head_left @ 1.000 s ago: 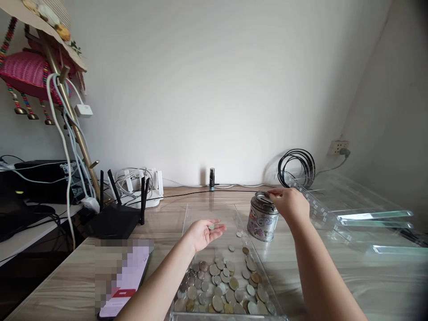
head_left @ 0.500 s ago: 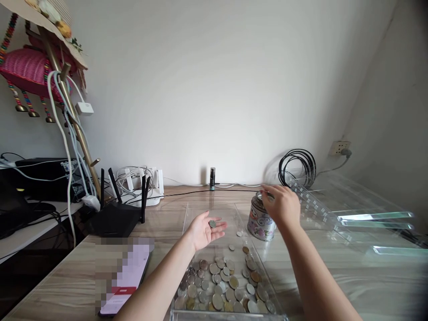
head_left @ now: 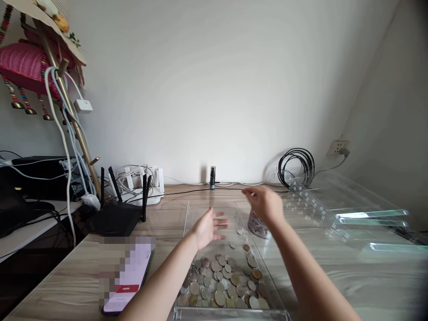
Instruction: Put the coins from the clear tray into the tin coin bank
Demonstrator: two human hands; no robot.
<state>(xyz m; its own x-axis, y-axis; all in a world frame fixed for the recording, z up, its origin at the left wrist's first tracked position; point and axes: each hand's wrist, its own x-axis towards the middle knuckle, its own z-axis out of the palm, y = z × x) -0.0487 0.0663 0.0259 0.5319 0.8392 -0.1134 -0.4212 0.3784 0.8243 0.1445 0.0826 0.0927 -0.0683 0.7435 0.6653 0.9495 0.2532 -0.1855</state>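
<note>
My left hand (head_left: 209, 227) hovers over the far end of a clear tray (head_left: 187, 214), fingers stretched out and slightly blurred; I see no coin on it. A heap of several mixed coins (head_left: 222, 285) fills the tray's near end, with a few loose ones (head_left: 245, 246) farther up. My right hand (head_left: 264, 203) is in the air just left of and above a small flowered tin (head_left: 257, 226), which it partly hides. That hand is smeared by motion, so its fingers cannot be read.
A phone (head_left: 129, 276) lies on the wooden table left of the tray. A black router (head_left: 115, 216), a white power strip with cables (head_left: 138, 183) and a coiled black cable (head_left: 297, 167) sit at the back. Clear trays (head_left: 351, 214) are stacked at the right.
My right hand has left the tin's top and swung left toward my left hand. The coin seen earlier on my left palm no longer shows.
</note>
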